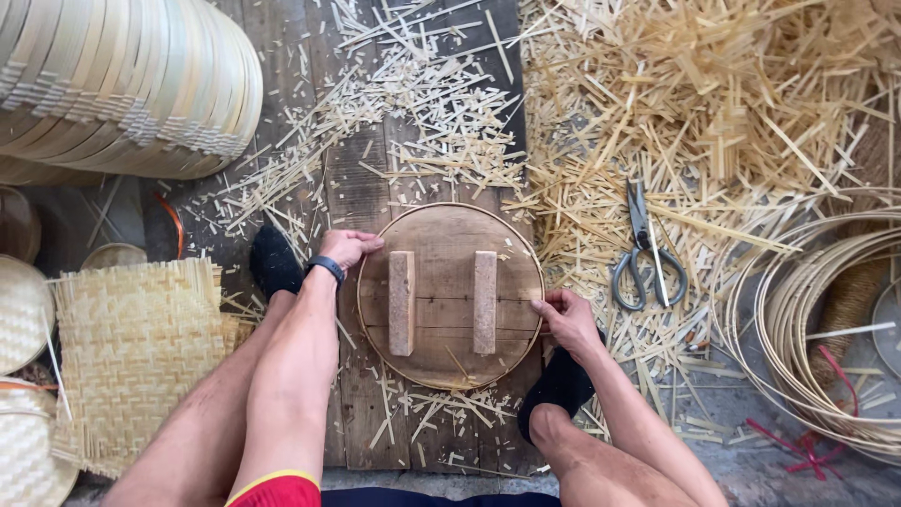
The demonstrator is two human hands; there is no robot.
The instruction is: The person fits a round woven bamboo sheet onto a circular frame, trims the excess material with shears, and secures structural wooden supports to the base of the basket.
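Observation:
A round wooden disc (441, 246) with two upright wooden blocks fixed on it lies on the plank floor, and a thin bamboo hoop runs around its rim. My left hand (345, 248), with a dark watch on the wrist, presses on the disc's left edge. At the right edge my right hand (565, 317) pinches the rim and the hoop. My feet in black socks sit on either side of the disc.
Scissors (644, 252) lie among bamboo offcuts to the right. Coiled bamboo hoops (798, 329) sit at far right. A woven bamboo mat (136, 347) lies at left, with stacked bamboo rims (122, 84) at top left and woven trays on the left edge.

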